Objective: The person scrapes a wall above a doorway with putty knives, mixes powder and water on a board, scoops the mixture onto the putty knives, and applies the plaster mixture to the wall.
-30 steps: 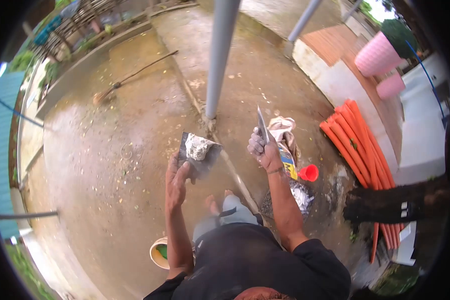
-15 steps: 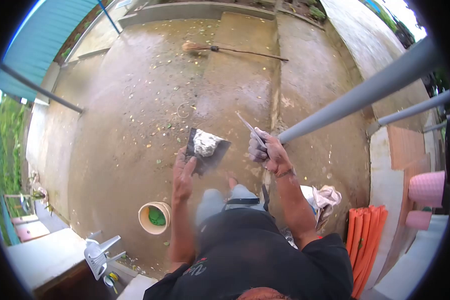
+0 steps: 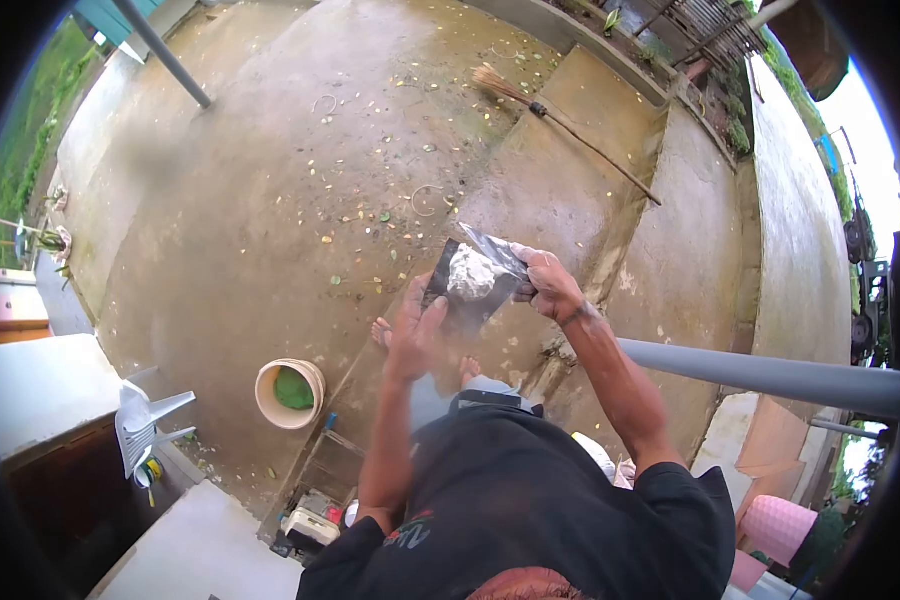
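My left hand grips the lower left edge of a dark flat plate, with the thumb on its upper face. A lumpy mound of wet white plaster sits on the plate. My right hand, smeared with white, is closed on a flat putty knife. Its pale blade lies along the upper right side of the mound, close to the plate. Whether the blade touches the plaster, I cannot tell. The knife's handle is hidden in my fingers.
A white bucket with something green inside stands at lower left. Beyond it is a white plastic chair. A broom lies on the wet concrete floor. One grey pole juts in from the right.
My right hand has brought the putty knife over to the plate, its blade now beside the plaster. The view has turned, and the bucket and broom show at different places.
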Available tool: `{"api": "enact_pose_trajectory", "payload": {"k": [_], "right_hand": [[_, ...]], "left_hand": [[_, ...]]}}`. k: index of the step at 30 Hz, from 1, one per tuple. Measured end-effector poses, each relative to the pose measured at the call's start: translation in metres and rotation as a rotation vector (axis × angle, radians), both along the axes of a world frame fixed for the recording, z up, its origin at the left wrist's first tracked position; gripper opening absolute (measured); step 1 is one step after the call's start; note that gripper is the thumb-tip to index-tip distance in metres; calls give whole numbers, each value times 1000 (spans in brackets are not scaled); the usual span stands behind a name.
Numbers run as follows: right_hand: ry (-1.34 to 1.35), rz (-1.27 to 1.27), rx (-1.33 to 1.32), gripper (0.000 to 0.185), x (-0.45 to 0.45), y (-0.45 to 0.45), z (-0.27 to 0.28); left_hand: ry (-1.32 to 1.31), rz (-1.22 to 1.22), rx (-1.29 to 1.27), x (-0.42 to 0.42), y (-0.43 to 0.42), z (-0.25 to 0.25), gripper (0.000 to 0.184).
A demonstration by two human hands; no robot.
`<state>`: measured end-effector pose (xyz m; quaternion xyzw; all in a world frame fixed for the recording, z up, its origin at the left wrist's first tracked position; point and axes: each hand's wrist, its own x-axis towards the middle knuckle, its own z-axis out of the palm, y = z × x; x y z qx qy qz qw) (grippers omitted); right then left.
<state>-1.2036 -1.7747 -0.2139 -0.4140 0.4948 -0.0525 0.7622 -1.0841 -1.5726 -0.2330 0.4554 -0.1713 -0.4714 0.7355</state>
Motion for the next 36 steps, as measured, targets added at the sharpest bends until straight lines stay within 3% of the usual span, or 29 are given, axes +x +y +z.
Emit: {"api": "enact_pose_trajectory", "payload": {"k": [2, 5, 7, 9, 11, 13, 15, 17, 20, 22, 26, 28, 30, 32, 36], "right_hand": [[-6, -23, -61, 26, 28, -19, -39], [55, -179, -196, 26, 49, -50, -90], [96, -419, -282, 26, 31, -79, -143], [180, -461, -516, 27, -15, -89, -177], [155, -766, -300, 28, -61, -81, -204], [260, -870, -174, 30, -120, -68, -241], [427, -760, -128, 37, -175, -52, -287], [743, -499, -168, 31, -192, -53, -310], [1181, 383, -582, 21, -145, -96, -332], [1244, 752, -920, 15, -82, -146, -346], [1012, 846, -1419, 7, 99, -257, -351], [277, -46, -906, 17, 207, -280, -349], [-75, -202, -629, 26, 319, -254, -303], [-160, -125, -515, 31, 409, -228, -302], [-236, -55, -292, 30, 548, -105, -361]], "left_hand": [[-58, 5, 56, 39, -3, 19, 40], [-113, 19, 84, 87, -6, 7, 39], [-29, 20, 70, 123, -13, 1, 39], [11, 55, 84, 157, -17, -2, 39], [6, 136, 125, 190, -17, -2, 40], [18, 268, 156, 218, -17, -6, 41], [9, 396, 207, 245, -5, -28, 40], [-36, 507, 250, 277, 6, -61, 37], [82, 633, 213, 313, 25, -42, 41], [-19, 798, 258, 336, 43, -58, 41], [-183, 996, 408, 376, 89, -64, 42], [-204, 1080, 461, 404, 124, -104, 42], [-140, 1179, 438, 424, 163, -122, 43], [1, 1270, 300, 442, 199, -119, 44], [-92, 1415, 269, 480, 299, -169, 41]]}}
